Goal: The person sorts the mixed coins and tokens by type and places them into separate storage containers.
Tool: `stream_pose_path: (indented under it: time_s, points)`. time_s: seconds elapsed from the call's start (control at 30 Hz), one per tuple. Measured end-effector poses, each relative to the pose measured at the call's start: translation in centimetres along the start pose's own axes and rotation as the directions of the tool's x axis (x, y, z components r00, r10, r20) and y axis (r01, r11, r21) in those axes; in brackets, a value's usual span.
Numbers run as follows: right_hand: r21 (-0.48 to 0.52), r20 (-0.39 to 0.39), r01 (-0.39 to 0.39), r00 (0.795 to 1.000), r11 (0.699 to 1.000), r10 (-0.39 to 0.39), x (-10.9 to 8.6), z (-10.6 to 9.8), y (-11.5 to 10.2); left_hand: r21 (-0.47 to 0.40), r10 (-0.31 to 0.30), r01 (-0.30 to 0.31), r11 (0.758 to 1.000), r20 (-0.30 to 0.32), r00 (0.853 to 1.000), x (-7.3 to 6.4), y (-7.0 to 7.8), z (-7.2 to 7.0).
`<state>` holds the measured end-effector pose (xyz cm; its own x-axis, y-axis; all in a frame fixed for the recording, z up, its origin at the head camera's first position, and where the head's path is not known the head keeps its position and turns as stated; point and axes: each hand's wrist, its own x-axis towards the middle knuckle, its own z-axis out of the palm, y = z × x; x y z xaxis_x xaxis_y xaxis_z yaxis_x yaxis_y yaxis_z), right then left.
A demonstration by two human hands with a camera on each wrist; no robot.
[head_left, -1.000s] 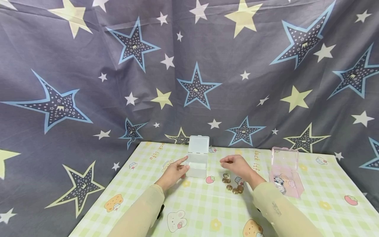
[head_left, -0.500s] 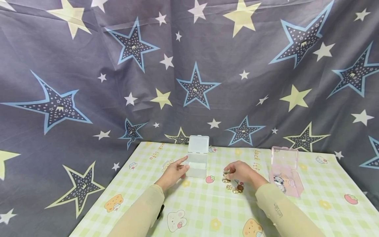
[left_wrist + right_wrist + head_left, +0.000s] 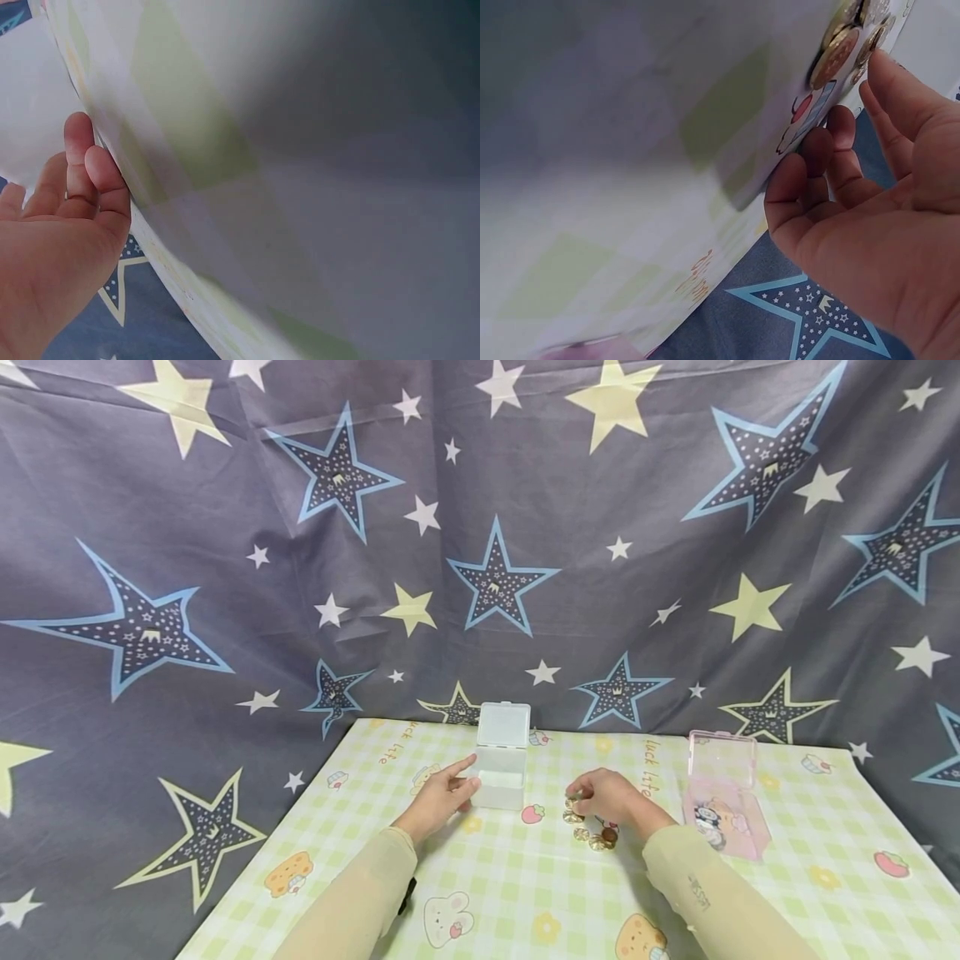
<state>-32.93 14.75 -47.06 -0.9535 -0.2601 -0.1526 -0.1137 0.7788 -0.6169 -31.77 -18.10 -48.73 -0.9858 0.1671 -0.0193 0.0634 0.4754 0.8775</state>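
A white plastic box [image 3: 501, 777] stands with its lid raised at the back middle of the table. My left hand [image 3: 441, 795] rests against the left side of this box, fingers extended along it; the left wrist view has the box [image 3: 30, 97] behind the fingers. To the right, my right hand [image 3: 611, 797] reaches down to a curved row of gold coins [image 3: 597, 842]. Its thumb and index finger pinch the farthest coin, which the fingers partly cover. Several other coins [image 3: 834, 58] lie close by the thumb in the right wrist view.
At the right stands a clear pink box [image 3: 726, 818] with its lid raised and black-and-white items inside. A checked tablecloth [image 3: 517, 893] covers the table. Behind the table hangs a dark star-patterned curtain [image 3: 420, 677].
My right hand has come down and slightly toward me, onto the far end of the coin row, and then stayed there. The left hand has kept its place at the white box.
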Motion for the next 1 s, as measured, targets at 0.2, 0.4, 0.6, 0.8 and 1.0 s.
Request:
stream_pose_path:
  time_s: [0.2, 0.4, 0.6, 0.8, 1.0]
  points:
    - [-0.02, -0.008, 0.0, 1.0, 1.0, 0.0, -0.06, 0.1, -0.23, 0.003, 0.005, -0.005, 1.0, -0.002, 1.0, -0.01, 0.05, -0.04]
    - [-0.036, -0.025, 0.017, 1.0, 0.999, -0.018, -0.18, 0.29, -0.49, 0.009, 0.006, -0.006, 1.0, 0.0, 1.0, -0.07, -0.06, -0.06]
    - [-0.043, -0.025, 0.02, 0.999, 0.999, -0.021, 0.12, 0.38, -0.34, 0.006, 0.008, -0.008, 1.0, -0.002, 1.0, -0.22, 0.16, -0.02]
    - [-0.071, -0.044, 0.032, 0.998, 0.997, -0.035, 0.18, 0.36, -0.39, 0.009, 0.01, -0.01, 1.0, 0.006, 1.0, -0.39, 0.24, -0.09]
    - [0.025, -0.046, 0.022, 0.999, 0.999, -0.021, 0.21, 0.42, -0.06, 0.003, 0.01, -0.01, 1.0, 0.008, 1.0, -0.25, 0.1, -0.09]
